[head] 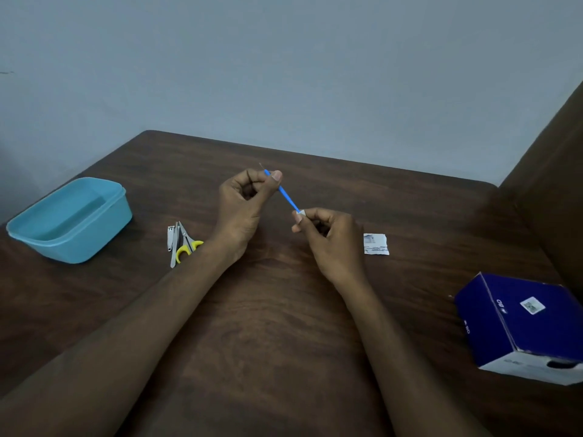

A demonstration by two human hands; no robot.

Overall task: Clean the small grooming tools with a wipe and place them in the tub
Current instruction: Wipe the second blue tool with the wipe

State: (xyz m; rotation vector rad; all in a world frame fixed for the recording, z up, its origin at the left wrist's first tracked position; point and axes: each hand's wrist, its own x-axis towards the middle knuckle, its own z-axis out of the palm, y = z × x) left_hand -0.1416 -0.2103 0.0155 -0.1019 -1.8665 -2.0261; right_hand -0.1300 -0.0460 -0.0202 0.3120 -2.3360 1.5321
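Note:
My left hand [244, 203] pinches the upper end of a thin blue stick tool [285, 195] above the table's middle. My right hand [328, 236] pinches a small white wipe [300, 212] around the tool's lower end. The tool slants from upper left to lower right between the hands. A light blue tub [71, 220] stands open at the left with nothing visible inside. Beside my left wrist lie a metal nail clipper [170, 237], a slim metal tool [173, 247] and small scissors with yellow handles [188, 244].
A torn white wipe sachet [375, 244] lies right of my right hand. A dark blue box [523, 323] sits at the right edge of the dark wooden table [268, 326]. A brown upholstered piece [555, 171] rises at the far right.

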